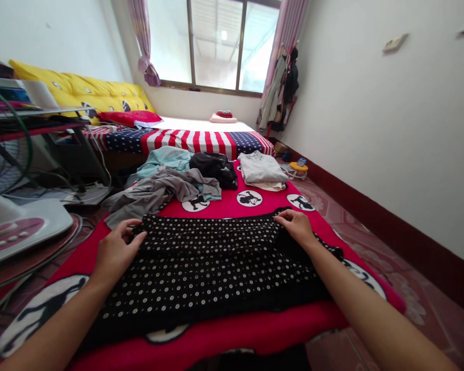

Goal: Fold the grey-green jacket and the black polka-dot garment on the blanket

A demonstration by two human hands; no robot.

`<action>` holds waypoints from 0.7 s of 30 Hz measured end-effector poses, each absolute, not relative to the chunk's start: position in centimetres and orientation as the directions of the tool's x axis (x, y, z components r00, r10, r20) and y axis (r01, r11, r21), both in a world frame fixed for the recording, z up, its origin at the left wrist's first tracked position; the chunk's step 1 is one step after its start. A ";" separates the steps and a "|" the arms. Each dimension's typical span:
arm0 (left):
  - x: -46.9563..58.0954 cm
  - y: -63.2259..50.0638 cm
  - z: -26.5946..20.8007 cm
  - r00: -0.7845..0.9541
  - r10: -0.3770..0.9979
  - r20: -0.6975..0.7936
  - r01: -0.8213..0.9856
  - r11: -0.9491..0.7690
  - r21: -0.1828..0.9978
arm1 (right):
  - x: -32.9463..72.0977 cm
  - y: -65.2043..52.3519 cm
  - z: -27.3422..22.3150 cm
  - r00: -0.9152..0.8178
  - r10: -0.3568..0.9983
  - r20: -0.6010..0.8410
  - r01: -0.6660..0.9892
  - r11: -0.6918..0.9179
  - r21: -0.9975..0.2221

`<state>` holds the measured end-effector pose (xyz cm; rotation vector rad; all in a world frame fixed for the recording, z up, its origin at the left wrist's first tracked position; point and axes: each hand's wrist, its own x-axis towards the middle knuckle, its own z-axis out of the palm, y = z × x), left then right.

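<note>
A black garment with white dots [201,263] lies spread across the red cloth with monkey prints [224,206]; which kind of garment it is, I cannot make out. At its far left corner, my left hand [118,250] has the edge between thumb and fingers. My right hand [296,226] pinches the far edge near the right corner. Between the two hands the far edge runs fairly straight, with shallow creases below it. Part of the cloth at the right is bunched under my right wrist.
Beyond the garment lie a crumpled grey garment [166,188], a light blue one [168,157], a black one [214,167] and a folded light grey top [263,169]. A fan [19,226] stands left. A bed [201,141] is behind, a small yellow stool [298,166] right.
</note>
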<state>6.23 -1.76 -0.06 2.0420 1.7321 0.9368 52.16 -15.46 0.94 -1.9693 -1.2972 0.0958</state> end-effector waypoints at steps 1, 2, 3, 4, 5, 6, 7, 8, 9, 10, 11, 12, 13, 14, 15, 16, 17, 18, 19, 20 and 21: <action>6.2 -1.8 0.1 0.074 0.948 0.309 0.804 -0.240 0.544 | 52.1 -15.5 0.9 0.494 0.796 0.349 0.753 -0.190 -0.630; 6.3 -1.8 0.3 0.090 0.940 0.329 0.836 -0.251 0.488 | 52.0 -15.5 0.9 0.503 0.778 0.377 0.751 -0.179 -0.635; 6.3 -1.9 0.5 0.105 0.931 0.348 0.858 -0.262 0.442 | 52.0 -15.5 1.0 0.508 0.759 0.407 0.754 -0.164 -0.636; 6.3 -2.0 0.8 0.127 0.923 0.364 0.873 -0.278 0.401 | 52.1 -15.6 1.0 0.508 0.743 0.436 0.760 -0.148 -0.632; 6.3 -2.1 1.1 0.144 0.916 0.373 0.884 -0.289 0.368 | 52.3 -15.7 1.1 0.508 0.728 0.460 0.765 -0.137 -0.629; 6.2 -2.1 1.3 0.148 0.917 0.371 0.895 -0.283 0.344 | 52.6 -15.8 1.2 0.517 0.715 0.470 0.763 -0.136 -0.632; 6.1 -2.1 1.5 0.146 0.924 0.353 0.907 -0.268 0.324 | 52.9 -16.0 1.3 0.536 0.710 0.456 0.747 -0.149 -0.647; 6.0 -2.1 1.5 0.142 0.936 0.321 0.919 -0.245 0.308 | 53.3 -16.2 1.4 0.560 0.716 0.417 0.720 -0.171 -0.673; 5.9 -2.1 1.5 0.135 0.950 0.280 0.931 -0.218 0.291 | 53.8 -16.4 1.5 0.580 0.728 0.365 0.686 -0.194 -0.701; 5.8 -2.1 1.4 0.135 0.961 0.242 0.941 -0.201 0.272 | 54.2 -16.6 1.5 0.591 0.745 0.311 0.652 -0.214 -0.727; 5.7 -2.1 1.3 0.149 0.964 0.222 0.948 -0.203 0.245 | 54.6 -16.8 1.5 0.591 0.763 0.263 0.626 -0.228 -0.746; 5.7 -2.2 1.2 0.176 0.958 0.226 0.951 -0.225 0.212 | 54.9 -16.9 1.6 0.582 0.781 0.228 0.610 -0.232 -0.758; 5.8 -2.3 1.1 0.208 0.943 0.259 0.950 -0.258 0.174 | 55.1 -17.0 1.6 0.562 0.800 0.210 0.606 -0.226 -0.763; 6.0 -2.5 1.2 0.239 0.918 0.317 0.945 -0.295 0.141 | 55.2 -17.1 1.6 0.531 0.823 0.204 0.615 -0.209 -0.760; 6.3 -2.6 1.3 0.273 0.881 0.385 0.933 -0.341 0.119 | 55.3 -17.1 1.5 0.493 0.846 0.203 0.632 -0.188 -0.752; 6.7 -2.7 1.4 0.309 0.839 0.448 0.912 -0.395 0.112 | 55.3 -17.0 1.5 0.453 0.866 0.213 0.659 -0.165 -0.733; 7.2 -2.8 1.6 0.346 0.798 0.494 0.881 -0.457 0.121 | 55.3 -16.9 1.6 0.414 0.880 0.232 0.700 -0.144 -0.700; 7.9 -2.8 1.7 0.390 0.760 0.519 0.838 -0.527 0.142 | 55.3 -16.7 1.6 0.376 0.891 0.256 0.749 -0.130 -0.650; 8.6 -2.7 1.8 0.438 0.729 0.526 0.785 -0.595 0.171 | 55.3 -16.5 1.6 0.344 0.896 0.280 0.800 -0.124 -0.587; 9.5 -2.5 1.9 0.484 0.707 0.516 0.731 -0.651 0.205 | 55.4 -16.2 1.7 0.317 0.900 0.299 0.844 -0.124 -0.522; 10.4 -2.3 1.8 0.526 0.692 0.495 0.682 -0.691 0.241 | 55.5 -16.0 1.7 0.287 0.907 0.308 0.878 -0.121 -0.462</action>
